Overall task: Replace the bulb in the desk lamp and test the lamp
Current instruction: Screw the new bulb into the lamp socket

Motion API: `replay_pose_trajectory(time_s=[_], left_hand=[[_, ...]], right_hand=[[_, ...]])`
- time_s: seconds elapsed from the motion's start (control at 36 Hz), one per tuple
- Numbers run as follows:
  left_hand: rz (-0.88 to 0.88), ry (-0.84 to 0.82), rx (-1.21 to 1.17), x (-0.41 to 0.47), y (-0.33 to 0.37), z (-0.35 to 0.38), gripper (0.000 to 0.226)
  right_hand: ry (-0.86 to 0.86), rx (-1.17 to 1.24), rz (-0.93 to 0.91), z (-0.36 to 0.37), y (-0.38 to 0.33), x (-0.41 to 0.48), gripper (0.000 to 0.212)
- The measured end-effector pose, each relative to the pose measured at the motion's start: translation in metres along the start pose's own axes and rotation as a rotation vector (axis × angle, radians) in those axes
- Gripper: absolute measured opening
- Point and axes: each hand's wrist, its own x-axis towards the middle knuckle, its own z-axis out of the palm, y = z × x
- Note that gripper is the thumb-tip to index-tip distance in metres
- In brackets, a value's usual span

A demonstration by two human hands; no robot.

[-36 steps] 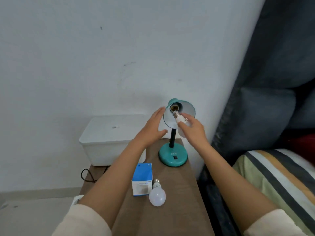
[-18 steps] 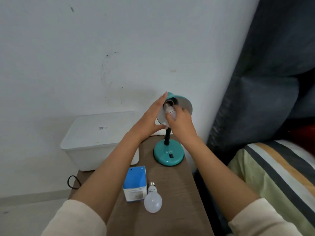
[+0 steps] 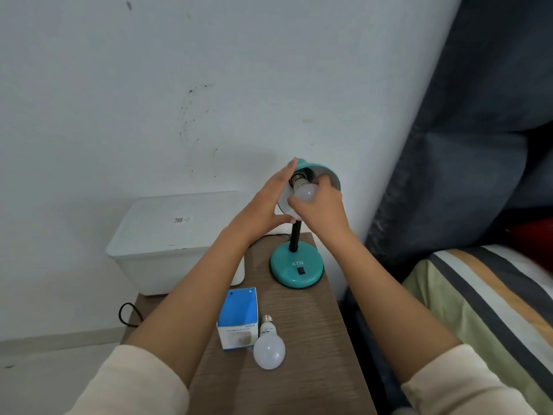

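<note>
Both hands are working: your left hand (image 3: 263, 211) is bracing the shade (image 3: 330, 174), fingers straight; your right hand (image 3: 322, 209) is gripping the bulb (image 3: 305, 191).

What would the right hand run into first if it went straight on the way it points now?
Likely the inside of the lamp shade; the right hand grips a bulb already at the socket.

White letters "ATN" stood on the teal lamp base (image 3: 296, 266), above its black switch. The blue box (image 3: 238, 319) carried a line of print too small to read. The loose bulb (image 3: 268, 345) bore a dark illegible mark; the white bin's sticker (image 3: 182, 220) showed a code pattern.
</note>
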Motion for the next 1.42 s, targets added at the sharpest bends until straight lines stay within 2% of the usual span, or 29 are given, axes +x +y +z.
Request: replay_pose_trajectory(time_s=[0.08,0.28,0.44,0.56,0.61,0.69,0.83,0.97,1.08,1.22,1.36,1.42], left_hand=[[-0.003,-0.003,0.014,0.0,0.0,0.0,0.109],[-0.02,0.009,-0.017,-0.001,0.003,-0.002,0.104],[-0.031,-0.001,-0.031,-0.001,0.003,-0.003,0.105],[-0.031,-0.007,-0.019,-0.001,0.003,-0.003,0.108],[-0.032,-0.008,-0.017,0.0,0.004,-0.003,0.109],[-0.03,-0.007,-0.021,-0.001,0.005,-0.002,0.108],[-0.039,-0.003,-0.024,-0.002,0.005,-0.003,0.104],[-0.052,-0.006,-0.033,-0.001,0.007,-0.002,0.104],[-0.057,-0.009,-0.013,-0.001,0.006,-0.002,0.107],[-0.062,-0.014,-0.005,0.0,0.004,-0.003,0.11],[-0.064,-0.009,-0.008,0.0,0.004,-0.003,0.108],[-0.065,-0.007,-0.016,-0.001,0.004,-0.003,0.107]], right_hand=[[0.058,0.009,-0.039,0.002,0.0,-0.001,0.052],[0.007,-0.042,-0.104,0.01,0.004,-0.007,0.057],[0.067,-0.04,-0.187,0.007,0.008,-0.013,0.054],[0.168,-0.171,-0.175,0.004,0.007,-0.016,0.046],[0.182,-0.139,-0.175,0.004,0.006,-0.017,0.045],[0.165,-0.042,-0.156,0.005,0.004,-0.018,0.045],[0.105,-0.027,-0.127,0.003,0.004,-0.02,0.06],[0.122,-0.089,-0.107,0.003,0.005,-0.021,0.051],[0.157,-0.02,-0.049,0.004,0.004,-0.018,0.046],[0.15,0.036,-0.047,0.005,0.003,-0.018,0.053],[0.142,0.068,-0.113,0.004,0.006,-0.021,0.051],[0.125,0.074,-0.103,0.003,0.006,-0.022,0.058]])
